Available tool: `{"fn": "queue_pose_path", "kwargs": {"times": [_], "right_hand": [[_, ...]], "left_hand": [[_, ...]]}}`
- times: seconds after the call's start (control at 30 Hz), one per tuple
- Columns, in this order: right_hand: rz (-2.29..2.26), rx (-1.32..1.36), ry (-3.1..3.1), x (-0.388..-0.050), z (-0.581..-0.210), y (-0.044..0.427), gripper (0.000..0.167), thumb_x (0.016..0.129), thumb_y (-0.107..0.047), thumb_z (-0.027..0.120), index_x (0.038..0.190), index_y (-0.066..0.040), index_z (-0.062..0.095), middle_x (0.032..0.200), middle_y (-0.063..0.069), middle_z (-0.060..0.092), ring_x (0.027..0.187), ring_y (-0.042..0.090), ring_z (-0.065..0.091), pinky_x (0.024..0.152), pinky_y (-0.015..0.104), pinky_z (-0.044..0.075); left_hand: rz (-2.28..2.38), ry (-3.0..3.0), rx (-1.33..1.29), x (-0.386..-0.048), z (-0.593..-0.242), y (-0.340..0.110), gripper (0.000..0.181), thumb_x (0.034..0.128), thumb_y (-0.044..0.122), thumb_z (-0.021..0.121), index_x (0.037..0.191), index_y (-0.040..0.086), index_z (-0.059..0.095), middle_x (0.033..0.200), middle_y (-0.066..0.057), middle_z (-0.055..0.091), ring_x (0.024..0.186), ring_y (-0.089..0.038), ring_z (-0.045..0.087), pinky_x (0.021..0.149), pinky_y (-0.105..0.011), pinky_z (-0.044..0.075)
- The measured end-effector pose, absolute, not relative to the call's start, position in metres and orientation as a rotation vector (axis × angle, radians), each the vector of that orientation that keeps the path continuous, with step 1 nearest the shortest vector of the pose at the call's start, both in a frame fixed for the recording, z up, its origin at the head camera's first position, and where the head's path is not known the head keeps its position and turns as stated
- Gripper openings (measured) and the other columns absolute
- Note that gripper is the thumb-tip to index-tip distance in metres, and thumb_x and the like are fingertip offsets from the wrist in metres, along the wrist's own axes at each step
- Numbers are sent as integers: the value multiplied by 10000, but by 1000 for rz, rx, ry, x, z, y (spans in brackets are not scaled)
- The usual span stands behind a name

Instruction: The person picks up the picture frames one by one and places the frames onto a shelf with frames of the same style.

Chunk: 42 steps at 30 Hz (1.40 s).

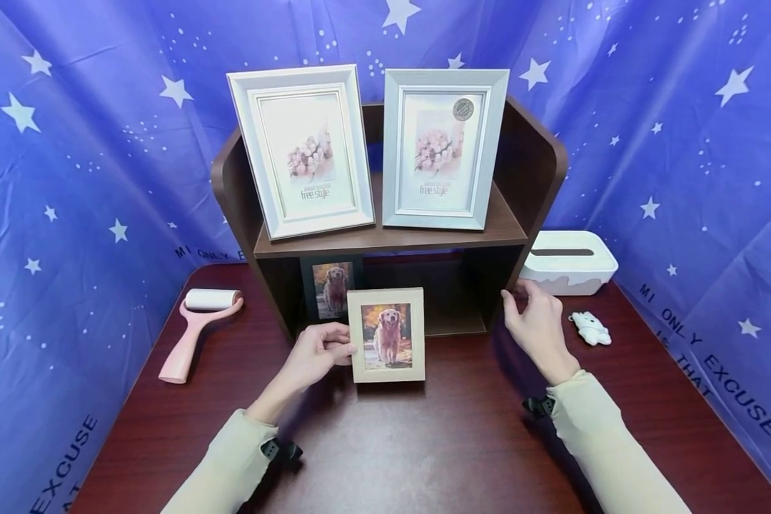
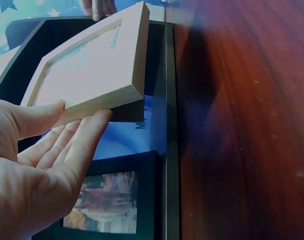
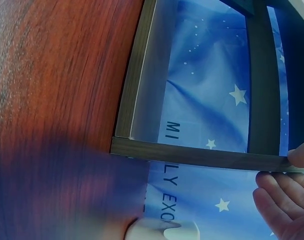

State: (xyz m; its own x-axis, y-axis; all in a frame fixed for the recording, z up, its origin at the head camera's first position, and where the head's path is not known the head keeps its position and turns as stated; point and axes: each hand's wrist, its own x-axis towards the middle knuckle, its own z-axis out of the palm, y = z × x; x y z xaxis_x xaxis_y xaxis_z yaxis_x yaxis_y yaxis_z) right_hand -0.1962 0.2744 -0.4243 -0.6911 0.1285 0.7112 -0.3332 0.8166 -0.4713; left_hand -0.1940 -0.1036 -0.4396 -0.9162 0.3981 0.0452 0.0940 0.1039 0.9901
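- pale sleeves (image 1: 607, 435): enter from the bottom edge, nearest the lens.
- left hand (image 1: 315, 353), lower centre-left: pinches the left edge of the pale frame (image 1: 390, 337).
- pale frame: lower centre, long axis upright; lies just right of the left hand, well apart from the right hand (image 1: 535, 320). left hand is nearer.
- right hand, right of centre: grips the right side of the shelf (image 1: 527, 171).
- lower compartment (image 1: 450, 325): dark frame (image 1: 332, 289) at its left.
- upper tier (image 1: 501, 225): white frame (image 1: 311, 153), grey frame (image 1: 440, 153), side by side.
- tissue box (image 1: 565, 277), right: contents cannot be told.

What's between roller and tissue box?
The head view shows the shelf with its frames, the right hand gripping its side and the left hand holding the beige frame in front.
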Motion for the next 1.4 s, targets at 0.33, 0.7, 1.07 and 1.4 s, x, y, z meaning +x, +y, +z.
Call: {"fn": "queue_pose_path", "kwargs": {"times": [0.33, 0.7, 1.07, 1.4], "right_hand": [[745, 168, -2188, -198, -426, 274, 173, 822, -98, 682, 912, 44, 645, 822, 174, 675, 715, 319, 634, 673, 465, 451], [752, 161, -2192, -198, -427, 274, 167, 816, -84, 683, 909, 48, 640, 823, 172, 675, 724, 315, 636, 679, 457, 450], [740, 159, -2191, -196, -424, 271, 140, 823, -84, 674, 894, 31, 639, 805, 160, 666, 710, 303, 625, 662, 452, 453], [732, 172, -2193, -197, -426, 273, 142, 820, -66, 672, 895, 48, 632, 802, 174, 663, 719, 321, 622, 666, 460, 454]], "left_hand": [[1925, 2199, 450, -210, -428, -83, 223, 842, -115, 641, 1064, -106, 619, 937, -190, 670, 821, -249, 678, 702, -383, 548], [1968, 2271, 448, -228, -426, -60, 177, 870, -86, 624, 1045, -109, 628, 913, -175, 659, 828, -231, 656, 728, -376, 544], [1913, 2377, 414, -242, -428, -39, 176, 893, -39, 612, 1061, -91, 625, 980, -186, 668, 846, -242, 662, 733, -361, 544], [1901, 2414, 392, -255, -429, -22, 193, 890, -27, 618, 1076, -76, 637, 1010, -182, 670, 863, -229, 655, 729, -307, 539]]}}
